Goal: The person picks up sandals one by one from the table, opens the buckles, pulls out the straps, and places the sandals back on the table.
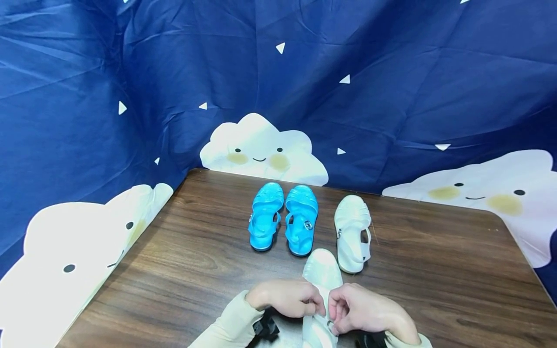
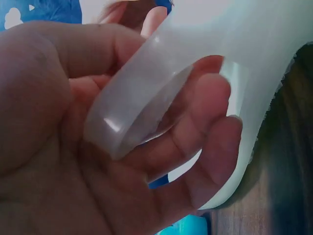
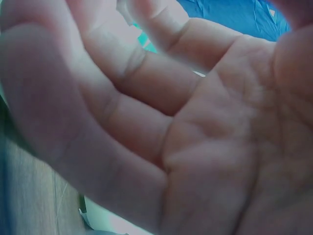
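A white jelly sandal (image 1: 323, 271) lies toe-away on the table between my hands. My left hand (image 1: 290, 298) grips its strap from the left. In the left wrist view the milky, see-through strap (image 2: 120, 105) loops through the curled fingers (image 2: 212, 98). On the right, my right hand (image 1: 364, 309) pinches the sandal's side by a small buckle (image 1: 329, 325). Its fingers (image 3: 117, 132) are curled in the right wrist view, where the fingertips' hold is hidden. The sandal's heel runs toward the bottom edge of the head view.
A second white sandal (image 1: 351, 215) stands just beyond, to the right. Two blue sandals (image 1: 267, 199) sit side by side farther back, left of it. The brown wooden table (image 1: 200, 232) meets a blue cloth backdrop (image 1: 330, 111) printed with clouds.
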`<state>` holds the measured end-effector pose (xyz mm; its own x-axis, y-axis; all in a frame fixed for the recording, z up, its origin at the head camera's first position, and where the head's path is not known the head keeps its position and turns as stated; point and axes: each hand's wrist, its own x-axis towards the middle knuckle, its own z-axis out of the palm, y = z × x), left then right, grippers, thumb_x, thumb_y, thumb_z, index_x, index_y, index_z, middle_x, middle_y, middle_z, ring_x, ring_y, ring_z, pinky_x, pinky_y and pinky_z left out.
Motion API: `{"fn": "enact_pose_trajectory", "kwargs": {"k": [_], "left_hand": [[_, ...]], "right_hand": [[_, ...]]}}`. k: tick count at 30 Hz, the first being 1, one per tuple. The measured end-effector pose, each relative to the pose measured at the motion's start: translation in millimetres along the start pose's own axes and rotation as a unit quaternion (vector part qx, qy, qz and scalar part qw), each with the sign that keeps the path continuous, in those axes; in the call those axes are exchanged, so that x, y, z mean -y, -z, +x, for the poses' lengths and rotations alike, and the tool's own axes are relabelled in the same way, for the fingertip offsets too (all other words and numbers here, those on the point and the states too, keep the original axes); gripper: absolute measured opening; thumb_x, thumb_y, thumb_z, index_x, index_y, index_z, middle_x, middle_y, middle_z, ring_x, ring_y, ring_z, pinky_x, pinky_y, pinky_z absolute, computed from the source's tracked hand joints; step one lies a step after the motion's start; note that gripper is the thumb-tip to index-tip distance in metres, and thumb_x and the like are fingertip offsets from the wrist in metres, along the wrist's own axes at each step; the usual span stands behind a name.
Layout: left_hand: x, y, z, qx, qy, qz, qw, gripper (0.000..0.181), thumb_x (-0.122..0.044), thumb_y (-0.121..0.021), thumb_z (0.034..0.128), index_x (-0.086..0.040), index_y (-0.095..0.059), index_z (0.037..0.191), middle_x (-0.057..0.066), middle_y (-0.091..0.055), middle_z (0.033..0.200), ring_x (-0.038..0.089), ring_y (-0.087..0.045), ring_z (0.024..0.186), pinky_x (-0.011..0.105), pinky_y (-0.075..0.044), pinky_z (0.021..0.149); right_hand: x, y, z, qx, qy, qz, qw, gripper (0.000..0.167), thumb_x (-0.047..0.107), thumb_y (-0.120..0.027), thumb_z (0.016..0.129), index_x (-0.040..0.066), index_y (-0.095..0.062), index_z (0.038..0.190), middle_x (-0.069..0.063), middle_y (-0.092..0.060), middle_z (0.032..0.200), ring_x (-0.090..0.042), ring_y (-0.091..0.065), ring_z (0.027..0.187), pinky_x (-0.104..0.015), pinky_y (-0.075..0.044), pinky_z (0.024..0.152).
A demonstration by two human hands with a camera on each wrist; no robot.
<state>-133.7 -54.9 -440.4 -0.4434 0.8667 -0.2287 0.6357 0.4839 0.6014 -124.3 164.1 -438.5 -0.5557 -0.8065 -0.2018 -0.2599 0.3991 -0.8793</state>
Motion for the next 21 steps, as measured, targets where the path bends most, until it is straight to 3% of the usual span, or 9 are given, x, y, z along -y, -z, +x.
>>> {"fn": "enact_pose_trajectory", "kwargs": {"k": [4, 10, 17, 21], "left_hand": [[-0.3, -1.3, 2.1, -0.001, -0.004, 0.002, 1.0000, 0.021, -0.025, -0.056, 0.0977, -0.016, -0.074, 0.091, -0.015, -0.060, 0.073, -0.012, -0.046, 0.065, 0.003, -0.040, 0.063], [0.8, -3.4, 3.2, -0.003, 0.001, 0.021, 0.9998, 0.016, -0.026, -0.060, 0.0952, -0.017, -0.072, 0.088, -0.017, -0.057, 0.069, -0.012, -0.043, 0.062, 0.003, -0.038, 0.063], [1.6, -3.5, 3.0, -0.013, 0.005, -0.029, 0.9995, 0.011, -0.022, -0.062, 0.0939, -0.014, -0.067, 0.089, -0.016, -0.055, 0.069, -0.010, -0.045, 0.061, 0.005, -0.041, 0.062], [2.5, -3.4, 3.2, -0.013, 0.006, -0.036, 0.9993, 0.012, -0.023, -0.061, 0.0946, -0.014, -0.066, 0.089, -0.015, -0.056, 0.069, -0.010, -0.045, 0.062, 0.006, -0.042, 0.062]], "right_hand": [[-0.5, 0.3, -0.5, 0.001, 0.002, 0.001, 1.0000, 0.017, 0.010, -0.078, 0.072, 0.008, -0.061, 0.078, 0.014, -0.057, 0.065, 0.005, -0.052, 0.059, -0.016, -0.045, 0.053], [-0.7, -0.5, 0.9, 0.005, 0.013, -0.002, 0.9999, 0.017, 0.009, -0.076, 0.072, 0.008, -0.060, 0.078, 0.015, -0.054, 0.065, 0.007, -0.050, 0.058, -0.016, -0.044, 0.053], [0.0, -0.4, 0.8, -0.004, 0.002, -0.011, 0.9999, 0.016, 0.013, -0.077, 0.072, 0.009, -0.062, 0.074, 0.016, -0.053, 0.063, 0.006, -0.048, 0.057, -0.016, -0.042, 0.051], [-0.4, -0.9, 0.1, -0.012, -0.013, -0.021, 0.9996, 0.015, 0.016, -0.078, 0.071, 0.011, -0.064, 0.071, 0.016, -0.052, 0.059, 0.006, -0.046, 0.054, -0.015, -0.040, 0.049]]}}
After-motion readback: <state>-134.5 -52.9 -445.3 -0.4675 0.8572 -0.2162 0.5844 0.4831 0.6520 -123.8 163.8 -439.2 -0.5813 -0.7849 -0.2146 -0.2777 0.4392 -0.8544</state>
